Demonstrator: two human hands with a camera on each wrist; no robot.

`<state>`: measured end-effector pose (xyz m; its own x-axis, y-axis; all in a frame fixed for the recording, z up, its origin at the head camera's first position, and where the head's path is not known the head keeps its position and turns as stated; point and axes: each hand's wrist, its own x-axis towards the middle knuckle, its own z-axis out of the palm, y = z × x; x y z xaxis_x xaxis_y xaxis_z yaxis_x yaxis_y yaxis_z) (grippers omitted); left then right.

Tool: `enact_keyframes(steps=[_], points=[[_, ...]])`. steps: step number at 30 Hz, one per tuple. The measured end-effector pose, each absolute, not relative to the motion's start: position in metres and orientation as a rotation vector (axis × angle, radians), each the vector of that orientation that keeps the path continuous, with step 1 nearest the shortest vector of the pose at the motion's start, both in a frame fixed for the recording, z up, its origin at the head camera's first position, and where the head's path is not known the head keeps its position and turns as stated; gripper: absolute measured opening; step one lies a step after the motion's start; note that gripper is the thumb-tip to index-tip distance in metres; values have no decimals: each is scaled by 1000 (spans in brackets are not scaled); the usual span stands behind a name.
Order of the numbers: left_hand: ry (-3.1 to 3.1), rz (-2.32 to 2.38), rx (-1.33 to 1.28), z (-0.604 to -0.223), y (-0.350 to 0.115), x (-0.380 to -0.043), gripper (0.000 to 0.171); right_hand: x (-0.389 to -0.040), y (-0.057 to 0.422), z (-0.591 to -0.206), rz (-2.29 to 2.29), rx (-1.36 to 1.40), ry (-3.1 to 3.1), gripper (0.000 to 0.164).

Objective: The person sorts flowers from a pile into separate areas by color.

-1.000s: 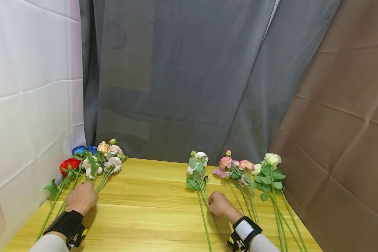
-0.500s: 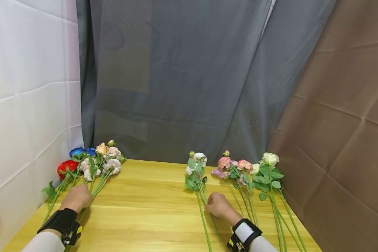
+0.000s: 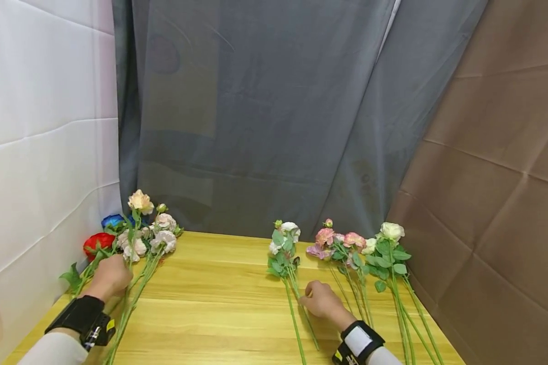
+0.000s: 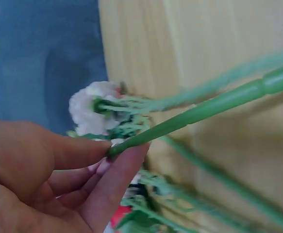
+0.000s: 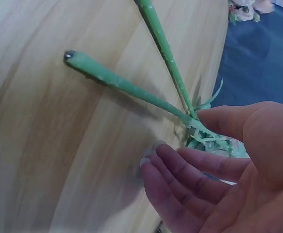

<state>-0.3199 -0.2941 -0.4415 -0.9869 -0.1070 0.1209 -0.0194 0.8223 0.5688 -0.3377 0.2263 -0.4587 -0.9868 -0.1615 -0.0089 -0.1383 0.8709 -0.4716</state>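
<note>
My left hand (image 3: 111,276) pinches the green stem (image 4: 204,110) of a peach-coloured flower (image 3: 140,201) between thumb and finger. That bloom stands above the other flowers at the left, with its stem slanting down towards me. Around it lie pale blossoms (image 3: 163,241), a red flower (image 3: 98,243) and a blue flower (image 3: 112,221). On the right, my right hand (image 3: 321,299) is beside the stems (image 5: 131,90) of the white flowers (image 3: 290,230). Its fingers are loosely bent, with a gap between thumb and forefinger in the right wrist view.
Pink flowers (image 3: 353,241) and a white rose (image 3: 392,231) lie further right on the wooden table (image 3: 210,294), stems towards me. Grey cloth (image 3: 255,126) hangs behind the table, a white sheet (image 3: 50,152) at its left and brown cloth (image 3: 493,203) at its right.
My left hand has drawn the peach flower up out of the left group, and its stem has swung clear into view. The right hand has barely moved.
</note>
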Motion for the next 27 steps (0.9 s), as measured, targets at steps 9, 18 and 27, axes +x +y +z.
enact_keyframes(steps=[9,18,27], points=[[-2641,-797,-43,-415,-259,-321,40,-337,231,-450,-552,-118,3178,27],[-2635,-791,-156,-414,-224,-329,40,-333,222,-443,-564,-111,3230,27],[-2661,-864,-192,-425,-199,-335,38,-326,199,-432,-689,-176,3220,24]])
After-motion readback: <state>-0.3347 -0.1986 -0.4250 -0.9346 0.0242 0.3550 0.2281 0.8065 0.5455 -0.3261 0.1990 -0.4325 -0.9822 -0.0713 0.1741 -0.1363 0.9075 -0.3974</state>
